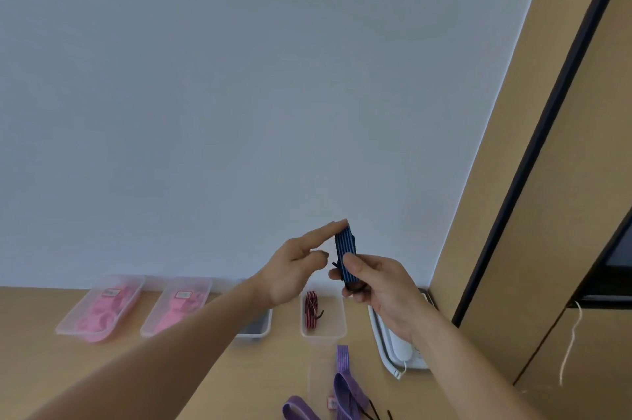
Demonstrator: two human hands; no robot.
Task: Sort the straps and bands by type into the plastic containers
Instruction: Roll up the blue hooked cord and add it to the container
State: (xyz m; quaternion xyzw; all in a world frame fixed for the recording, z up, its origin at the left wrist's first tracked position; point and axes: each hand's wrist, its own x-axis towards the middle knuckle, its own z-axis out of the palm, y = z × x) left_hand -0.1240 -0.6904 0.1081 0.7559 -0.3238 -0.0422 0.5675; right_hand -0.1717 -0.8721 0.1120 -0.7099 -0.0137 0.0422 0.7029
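Nearest the lens, two bare forearms coming up from the bottom edge. Above them, held in the air well clear of the light wooden desk [34, 368]: a folded blue elastic strap with dark stripes [344, 248]. Gripped round its lower half by the right hand [386, 293], fingers [355, 265] curled about it. Touched at the top end by the straight forefinger of the left hand [290, 269], otherwise relaxed and holding nothing.

Probably light, soft and springy, and apt to unfold if let loose. Best pinched across the fold, as now.

Below, along the wall: a clear plastic container of pink bands [99, 308], a second pink-filled container [176, 305], a grey-floored container [256, 329] half hidden behind the left arm, and a clear container [337, 320] holding a red-and-black striped strap [311, 308]. Closer in, purple straps [345, 382] loose on the desk, near a white telephone handset [393, 341]. Only the left arm in the way of the drop.
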